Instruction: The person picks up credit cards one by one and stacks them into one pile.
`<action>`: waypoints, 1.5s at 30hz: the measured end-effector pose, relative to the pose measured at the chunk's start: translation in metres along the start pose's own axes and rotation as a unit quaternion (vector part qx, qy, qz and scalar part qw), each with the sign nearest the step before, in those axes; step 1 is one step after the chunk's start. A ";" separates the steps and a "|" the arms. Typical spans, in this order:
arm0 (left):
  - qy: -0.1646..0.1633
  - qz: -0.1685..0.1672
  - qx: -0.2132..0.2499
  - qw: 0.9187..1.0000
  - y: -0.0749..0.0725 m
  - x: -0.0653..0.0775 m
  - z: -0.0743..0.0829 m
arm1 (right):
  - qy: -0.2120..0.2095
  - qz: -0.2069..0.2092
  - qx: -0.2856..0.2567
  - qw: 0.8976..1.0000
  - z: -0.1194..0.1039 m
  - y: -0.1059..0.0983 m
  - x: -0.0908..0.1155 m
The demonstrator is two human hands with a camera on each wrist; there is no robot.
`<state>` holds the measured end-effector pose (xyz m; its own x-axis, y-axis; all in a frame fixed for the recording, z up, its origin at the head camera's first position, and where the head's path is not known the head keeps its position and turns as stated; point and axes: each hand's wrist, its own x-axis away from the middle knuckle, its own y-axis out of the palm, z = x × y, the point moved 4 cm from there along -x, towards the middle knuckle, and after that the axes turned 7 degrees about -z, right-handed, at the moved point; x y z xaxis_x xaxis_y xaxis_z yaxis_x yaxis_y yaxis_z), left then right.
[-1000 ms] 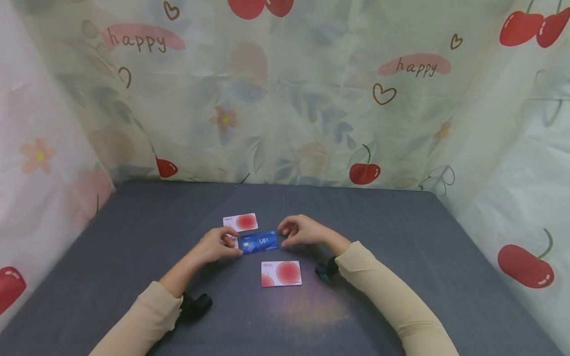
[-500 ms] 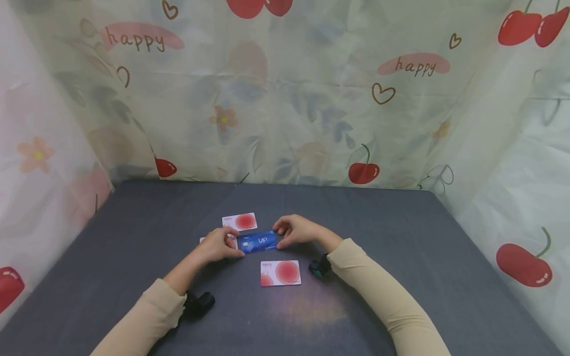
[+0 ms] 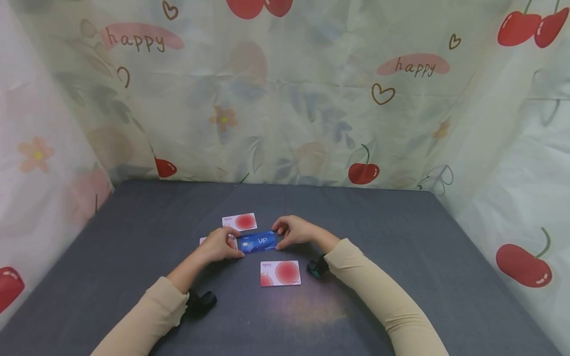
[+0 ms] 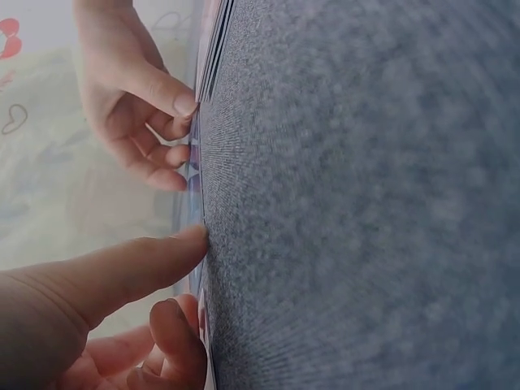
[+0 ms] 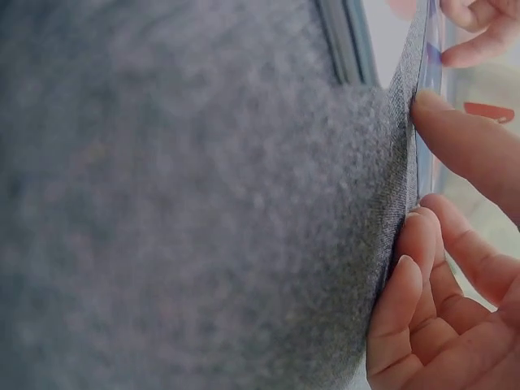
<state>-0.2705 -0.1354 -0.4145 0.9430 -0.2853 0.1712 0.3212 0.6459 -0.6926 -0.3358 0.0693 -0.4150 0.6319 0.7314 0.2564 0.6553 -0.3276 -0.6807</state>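
A blue VIP card (image 3: 258, 242) lies on the dark cloth between the two hands. My left hand (image 3: 218, 245) pinches its left end, thumb at the near edge and forefinger at the far edge. At the right end, my right hand (image 3: 295, 231) pinches it the same way. Both thumbs come down at the cloth beside the card's thin edge in the wrist views. Partly hidden under my left hand is a pink-and-white card (image 3: 203, 240). Another pink-and-white card (image 3: 239, 222) lies just beyond the blue one, and a third pink-and-white card (image 3: 280, 273) lies nearer me.
Dark grey cloth (image 3: 378, 222) covers the table. Patterned curtains (image 3: 285, 99) with cherries and "happy" lettering stand at the back and both sides. A black wrist device (image 3: 202, 302) sits under my left wrist, another black wrist device (image 3: 317, 267) under my right.
My right hand has moved left from beside the blue card to its right end. The left hand has shifted slightly right; the pink-and-white card beneath it shows on its left side.
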 end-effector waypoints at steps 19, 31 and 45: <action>-0.002 0.013 -0.008 1.000 0.002 -0.001 0.005 | 0.005 0.012 -0.012 1.000 0.001 0.002 0.000; -0.024 0.025 0.007 0.999 0.003 -0.003 0.008 | 0.005 0.013 -0.033 0.999 -0.003 0.003 0.002; -0.014 0.024 0.025 0.999 0.005 -0.006 0.009 | 0.014 0.028 -0.062 0.998 -0.004 -0.003 0.009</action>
<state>-0.2743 -0.1245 -0.4127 0.9594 -0.2330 0.1592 0.2786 0.6925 -0.6654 -0.3304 0.0742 -0.4085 0.6785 0.6940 0.2409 0.6646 -0.4401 -0.6038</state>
